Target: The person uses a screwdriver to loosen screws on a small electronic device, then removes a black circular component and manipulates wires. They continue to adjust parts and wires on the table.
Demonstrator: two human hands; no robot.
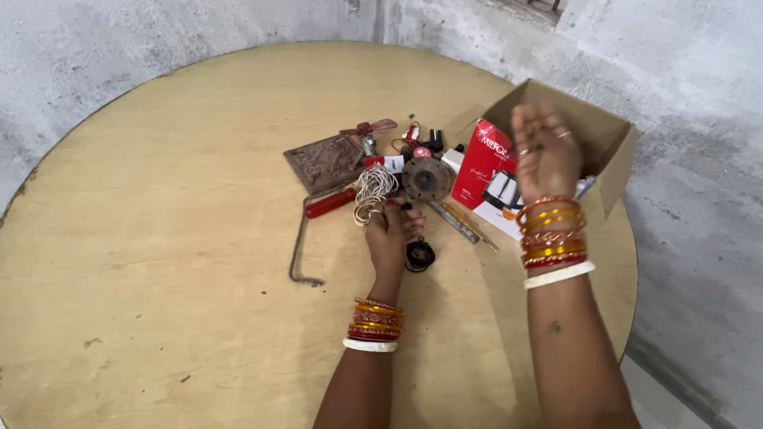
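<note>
My left hand [391, 236] rests on the round wooden table [175, 238], fingers curled beside a coil of pale wire [372, 191] and a small black ring-shaped part [420, 256]. Whether it grips anything I cannot tell. My right hand [544, 155] is raised above the open cardboard box [612, 131], blurred, fingers spread, holding nothing I can see. Both wrists wear several red, gold and white bangles. Just beyond the left hand lies a round rusty disc part [427, 176].
A red-handled hacksaw frame [306, 230], a brown carved square plate [325, 162], a small red propeller [368, 127], a screwdriver [469, 225] and a red-and-white product box [486, 171] lie near the table's middle. Rough concrete walls surround the table.
</note>
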